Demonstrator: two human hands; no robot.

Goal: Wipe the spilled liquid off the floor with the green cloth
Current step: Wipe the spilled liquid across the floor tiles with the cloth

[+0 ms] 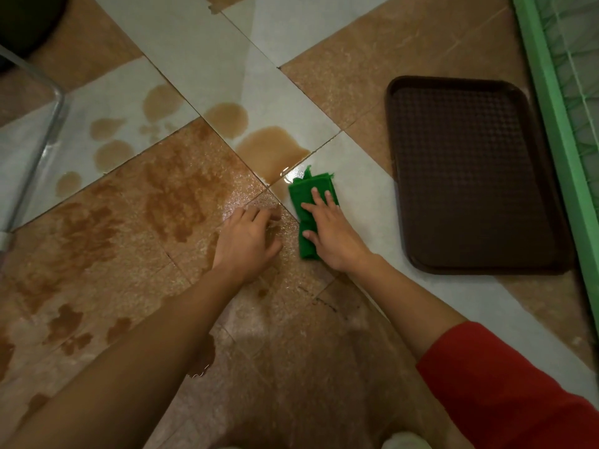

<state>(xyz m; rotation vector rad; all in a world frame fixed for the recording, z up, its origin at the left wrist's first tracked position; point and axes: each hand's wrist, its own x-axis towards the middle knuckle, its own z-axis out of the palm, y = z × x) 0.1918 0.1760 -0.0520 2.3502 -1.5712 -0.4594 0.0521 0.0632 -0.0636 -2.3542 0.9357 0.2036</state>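
A folded green cloth (306,196) lies on a pale floor tile at the edge of a brown puddle (270,150). My right hand (330,231) presses flat on the cloth with fingers spread over it. My left hand (248,241) rests on the wet brown tile just left of the cloth, fingers slightly curled, holding nothing. More brown liquid (162,186) spreads in patches and drops across the tiles to the left and toward me.
A dark brown plastic tray (398,124) lies on the floor to the right of the cloth. A green frame with netting (557,124) runs along the right edge. A metal chair leg (35,157) and a dark round object (29,21) stand at the upper left.
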